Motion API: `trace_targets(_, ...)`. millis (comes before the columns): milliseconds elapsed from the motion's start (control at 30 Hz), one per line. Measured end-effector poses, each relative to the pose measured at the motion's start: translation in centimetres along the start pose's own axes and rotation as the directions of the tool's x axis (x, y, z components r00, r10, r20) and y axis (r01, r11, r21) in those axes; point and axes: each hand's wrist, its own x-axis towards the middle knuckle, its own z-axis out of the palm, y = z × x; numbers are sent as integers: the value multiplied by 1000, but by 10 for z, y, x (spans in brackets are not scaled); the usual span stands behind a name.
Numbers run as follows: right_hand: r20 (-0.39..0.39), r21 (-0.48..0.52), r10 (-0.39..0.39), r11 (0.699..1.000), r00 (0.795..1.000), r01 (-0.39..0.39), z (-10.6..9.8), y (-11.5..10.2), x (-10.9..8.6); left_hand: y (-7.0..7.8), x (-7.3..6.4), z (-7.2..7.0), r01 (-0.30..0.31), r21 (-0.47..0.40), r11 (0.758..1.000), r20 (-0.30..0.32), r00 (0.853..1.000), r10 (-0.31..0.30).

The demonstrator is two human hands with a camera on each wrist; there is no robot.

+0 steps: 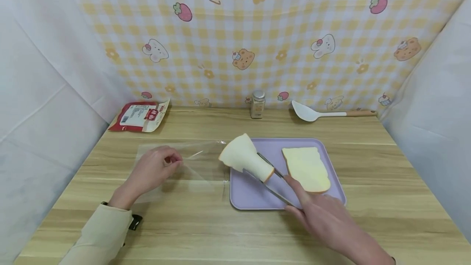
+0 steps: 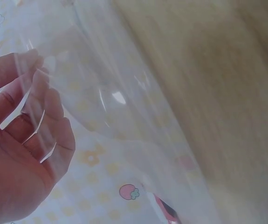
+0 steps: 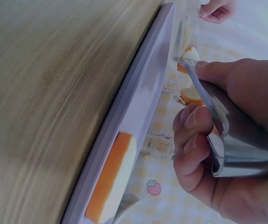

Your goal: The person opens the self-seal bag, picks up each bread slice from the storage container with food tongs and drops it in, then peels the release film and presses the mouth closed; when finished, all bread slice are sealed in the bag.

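Observation:
My right hand (image 1: 324, 216) grips metal tongs (image 1: 276, 194), and their tips squeeze a slice of bread (image 1: 243, 154) that folds and fans out above the left side of a lilac tray (image 1: 243, 201). A second bread slice (image 1: 307, 169) lies flat on the tray's right side. To the left, my left hand (image 1: 156, 171) pinches the edge of a clear plastic bag (image 1: 202, 171) between thumb and fingertips. In the left wrist view the transparent film (image 2: 110, 102) stretches away from those fingers. The right wrist view shows the tongs (image 3: 245, 149) wrapped by thumb and fingers.
A red and cream packet (image 1: 141, 117) lies at the back left of the wooden table (image 1: 206, 232). A small glass shaker with a metal lid (image 1: 258, 104) stands at the back middle. Right of it rests a white ladle with a wooden handle (image 1: 309, 111). A checked cloth (image 1: 228, 23) hangs behind.

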Motion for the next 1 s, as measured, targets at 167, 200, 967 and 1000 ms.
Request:
trace_targets(167,8,-30,-37,999,999,38,-2,-3,3,0,-1,-1,-7,3,1000,-20,1000,7)
trace_targets(200,15,-29,-43,999,999,44,-2,-3,4,0,-1,-2,-8,3,1000,-25,1000,8)
trace_targets(967,68,-24,-211,977,975,213,-8,-9,19,-1,-5,-1,-41,13,999,-101,994,42)
trace_targets(1000,70,-28,-216,975,974,218,-8,-9,20,-2,-6,-1,-44,12,999,-103,994,45)
